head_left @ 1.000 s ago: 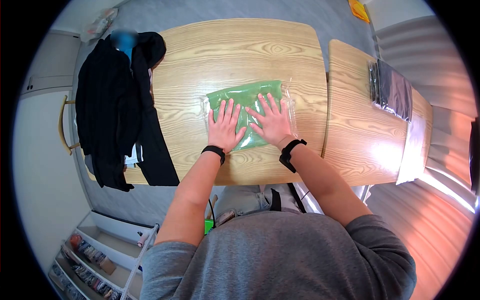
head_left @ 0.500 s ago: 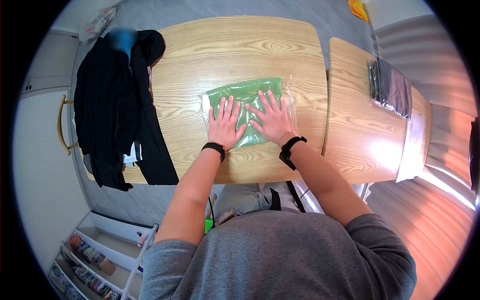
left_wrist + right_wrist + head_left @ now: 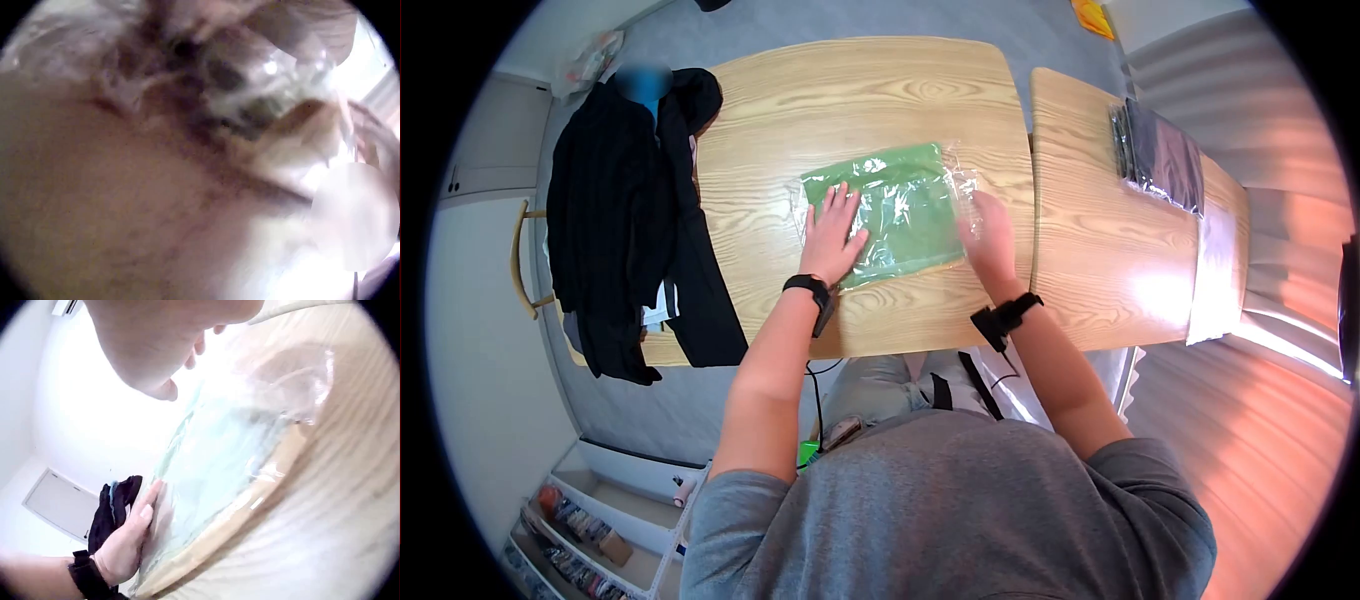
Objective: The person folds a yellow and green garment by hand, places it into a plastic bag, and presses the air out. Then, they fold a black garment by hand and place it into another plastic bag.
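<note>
A folded green cloth in a clear plastic bag (image 3: pixel 905 215) lies flat on the wooden table. My left hand (image 3: pixel 833 235) rests on the bag's left part, fingers stretched out and thumb apart. Beside the bag's right edge is my right hand (image 3: pixel 990 240), blurred in the head view. In the right wrist view the right hand (image 3: pixel 169 344) hangs over the bag's loose clear end, its fingers loosely bent with nothing between them. The left wrist view is mostly filled by blurred skin and shiny plastic.
Dark clothes (image 3: pixel 615 210) hang over the left side of the table (image 3: pixel 860 90). On a second table (image 3: pixel 1090 260) to the right lie a stack of dark bagged garments (image 3: pixel 1165 160) and a pale plastic sheet (image 3: pixel 1215 270). A shelf with small items (image 3: pixel 600 525) stands low at the left.
My right hand has lifted off the green cloth and moved right to the bag's edge. My left hand stays on the bag, now nearer its left side.
</note>
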Demonstrator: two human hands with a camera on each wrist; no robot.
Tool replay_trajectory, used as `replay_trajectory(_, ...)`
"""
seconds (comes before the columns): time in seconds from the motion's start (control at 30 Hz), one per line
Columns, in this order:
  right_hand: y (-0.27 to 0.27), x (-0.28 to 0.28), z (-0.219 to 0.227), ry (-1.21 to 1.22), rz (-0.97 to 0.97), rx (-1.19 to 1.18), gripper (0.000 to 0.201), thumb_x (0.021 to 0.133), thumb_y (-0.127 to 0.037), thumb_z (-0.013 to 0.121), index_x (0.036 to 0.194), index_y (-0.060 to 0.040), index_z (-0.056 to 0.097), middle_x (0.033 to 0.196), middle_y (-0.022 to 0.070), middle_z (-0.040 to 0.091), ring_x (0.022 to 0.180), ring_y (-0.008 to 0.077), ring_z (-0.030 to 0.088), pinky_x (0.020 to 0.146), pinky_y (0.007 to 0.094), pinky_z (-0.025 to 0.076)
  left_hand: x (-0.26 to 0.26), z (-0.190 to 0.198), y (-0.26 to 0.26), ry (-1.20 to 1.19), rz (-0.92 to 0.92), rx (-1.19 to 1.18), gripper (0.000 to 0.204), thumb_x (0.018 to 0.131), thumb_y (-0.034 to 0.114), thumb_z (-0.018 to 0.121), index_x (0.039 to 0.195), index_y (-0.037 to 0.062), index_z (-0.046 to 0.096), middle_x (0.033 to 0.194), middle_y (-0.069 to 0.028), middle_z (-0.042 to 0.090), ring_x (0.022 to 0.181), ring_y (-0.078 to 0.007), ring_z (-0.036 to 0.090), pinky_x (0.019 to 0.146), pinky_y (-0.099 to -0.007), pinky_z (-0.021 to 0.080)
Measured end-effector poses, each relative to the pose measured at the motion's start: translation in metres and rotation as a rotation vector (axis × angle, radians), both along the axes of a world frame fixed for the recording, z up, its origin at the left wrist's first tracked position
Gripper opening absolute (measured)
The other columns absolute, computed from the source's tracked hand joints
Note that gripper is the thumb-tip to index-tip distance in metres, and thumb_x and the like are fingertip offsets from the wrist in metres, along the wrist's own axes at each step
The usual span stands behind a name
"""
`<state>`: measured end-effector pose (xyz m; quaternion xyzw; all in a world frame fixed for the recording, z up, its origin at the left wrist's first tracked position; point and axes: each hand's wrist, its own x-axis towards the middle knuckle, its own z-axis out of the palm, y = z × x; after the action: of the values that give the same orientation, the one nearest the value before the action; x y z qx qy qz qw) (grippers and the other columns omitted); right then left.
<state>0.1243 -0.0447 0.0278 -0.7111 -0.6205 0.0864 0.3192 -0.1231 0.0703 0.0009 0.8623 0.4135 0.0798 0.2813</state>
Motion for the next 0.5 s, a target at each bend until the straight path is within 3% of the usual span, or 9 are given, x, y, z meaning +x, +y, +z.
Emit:
replay_trajectory(0.07, -0.026, 0.003, -0.020, 0.219, -0.369, -0.085, 0.046, 0.080, -0.019, 0.070, 0.119, -0.0008, 0.053, 0.114, 0.0130, 0.059, 0.105, 0.0285, 0.055, 0.089, 0.0358, 0.043, -0.008, 0.011, 0.001, -0.227, 0.043, 0.021, 0.056, 0.087, 0.020, 0.053, 0.140, 0.0103, 0.036, 0.150, -0.0127, 0.027, 0.140, -0.0311, 0.019, 0.113, -0.0472, 0.013)
replay_trajectory(0.1, -0.033, 0.007, -0.031, 0.218, -0.371, -0.085, 0.046, 0.080, -0.019, 0.070, 0.119, -0.0008, 0.053, 0.114, 0.0130, 0.059, 0.105, 0.0285, 0.055, 0.089, 0.0358, 0.043, -0.014, 0.019, -0.002, -0.196, 0.051, 0.087, 0.054, 0.087, 0.017, 0.052, 0.138, 0.0073, 0.037, 0.149, -0.0141, 0.028, 0.139, -0.0339, 0.019, 0.113, -0.0466, 0.015)
replay_trajectory(0.17, -0.045, 0.009, -0.045, 0.668, -0.464, -0.178, 0.034, 0.082, -0.020, 0.069, 0.108, -0.0002, 0.059, 0.095, 0.0113, 0.062, 0.084, 0.0218, 0.059, 0.076, 0.0310, 0.047, -0.028, 0.032, -0.014, -0.230, 0.126, 0.189, 0.045, 0.085, 0.009, 0.052, 0.129, 0.0012, 0.043, 0.142, -0.0184, 0.036, 0.134, -0.0387, 0.027, 0.110, -0.0454, 0.022)
replay_trajectory(0.27, -0.047, 0.002, -0.041, 0.722, -0.452, -0.170, 0.022, 0.085, -0.020, 0.067, 0.094, 0.0004, 0.063, 0.080, 0.0089, 0.061, 0.068, 0.0174, 0.056, 0.065, 0.0293, 0.047, -0.054, 0.025, -0.048, -0.259, 0.472, 0.241, 0.044, 0.083, 0.015, 0.060, 0.122, -0.0017, 0.046, 0.122, -0.0211, 0.048, 0.115, -0.0349, 0.044, 0.100, -0.0455, 0.032)
replay_trajectory(0.33, -0.045, -0.001, -0.040, 0.642, -0.474, -0.172, 0.021, 0.086, -0.020, 0.065, 0.089, 0.0004, 0.063, 0.077, 0.0091, 0.061, 0.066, 0.0176, 0.055, 0.064, 0.0300, 0.047, -0.071, 0.016, -0.066, -0.264, 0.677, 0.028, 0.044, 0.084, 0.019, 0.063, 0.118, -0.0037, 0.047, 0.117, -0.0199, 0.050, 0.106, -0.0326, 0.048, 0.095, -0.0438, 0.035)
replay_trajectory(0.37, -0.043, -0.002, -0.039, 0.557, -0.492, -0.176, 0.021, 0.086, -0.020, 0.064, 0.084, 0.0005, 0.063, 0.073, 0.0094, 0.060, 0.064, 0.0178, 0.055, 0.062, 0.0306, 0.046, -0.077, 0.005, -0.073, -0.312, 0.733, -0.059, 0.036, 0.087, 0.022, 0.063, 0.111, -0.0023, 0.052, 0.103, -0.0141, 0.058, 0.094, -0.0240, 0.055, 0.084, -0.0358, 0.043)
replay_trajectory(0.4, -0.042, -0.001, -0.038, 0.559, -0.494, -0.175, 0.021, 0.086, -0.020, 0.064, 0.084, 0.0005, 0.063, 0.073, 0.0094, 0.060, 0.064, 0.0178, 0.055, 0.062, 0.0306, 0.046, -0.081, -0.007, -0.079, -0.311, 0.731, -0.058, 0.036, 0.087, 0.022, 0.063, 0.111, -0.0023, 0.052, 0.103, -0.0141, 0.058, 0.094, -0.0240, 0.055, 0.084, -0.0358, 0.043)
replay_trajectory(0.47, -0.039, -0.002, -0.035, 0.548, -0.523, -0.296, 0.024, 0.088, -0.023, 0.062, 0.081, 0.0003, 0.061, 0.071, 0.0110, 0.060, 0.063, 0.0188, 0.055, 0.059, 0.0323, 0.044, -0.079, -0.004, -0.083, -0.549, 0.710, -0.525, 0.026, 0.090, 0.022, 0.060, 0.104, -0.0004, 0.056, 0.084, -0.0070, 0.060, 0.078, -0.0150, 0.056, 0.073, -0.0285, 0.045)
replay_trajectory(0.5, -0.038, -0.004, -0.034, 0.549, -0.520, -0.294, 0.024, 0.088, -0.023, 0.062, 0.081, 0.0003, 0.061, 0.071, 0.0110, 0.060, 0.063, 0.0188, 0.055, 0.059, 0.0323, 0.044, -0.072, -0.005, -0.090, -0.603, 0.725, -0.480, 0.019, 0.093, 0.020, 0.057, 0.089, 0.0013, 0.060, 0.069, -0.0028, 0.057, 0.065, -0.0099, 0.050, 0.062, -0.0244, 0.042)
